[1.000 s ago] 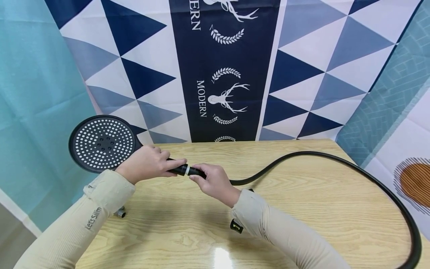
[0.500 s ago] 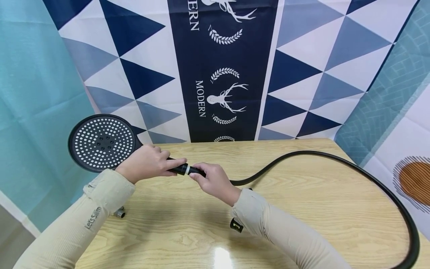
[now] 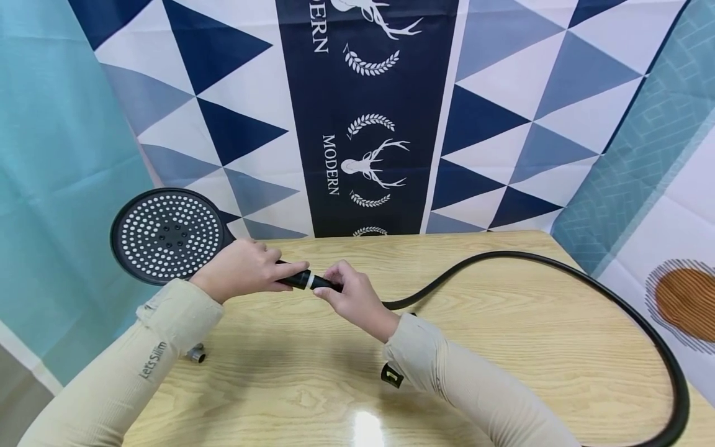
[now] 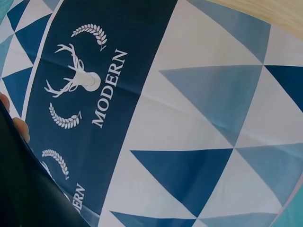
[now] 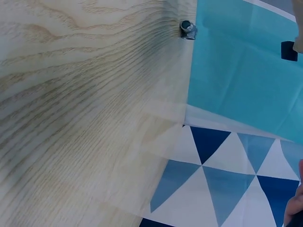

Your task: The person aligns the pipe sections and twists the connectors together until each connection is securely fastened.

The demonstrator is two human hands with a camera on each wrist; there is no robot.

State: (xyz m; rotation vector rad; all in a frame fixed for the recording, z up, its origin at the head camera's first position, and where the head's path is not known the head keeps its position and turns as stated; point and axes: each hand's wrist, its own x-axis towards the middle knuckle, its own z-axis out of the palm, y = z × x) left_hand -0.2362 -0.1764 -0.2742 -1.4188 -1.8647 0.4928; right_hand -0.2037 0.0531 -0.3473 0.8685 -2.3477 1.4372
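My left hand grips the handle of a black shower head, whose round face with many pale nozzles is turned toward me at the left. At the handle's end a white ring shows where the black hose meets it. My right hand pinches the hose end just beside that ring, between thumb and fingers. From there the hose loops out to the right and back along the table. In the left wrist view a dark part of the shower head fills the lower left corner, with fingertips behind it.
A small metal fitting lies on the wooden table near my left forearm, and the right wrist view shows this metal fitting by the table edge. A patterned curtain hangs behind the table.
The fingers of my right hand have shifted and lifted slightly on the hose end. The hose loop at the right has drifted a little left. My left hand keeps its grip.
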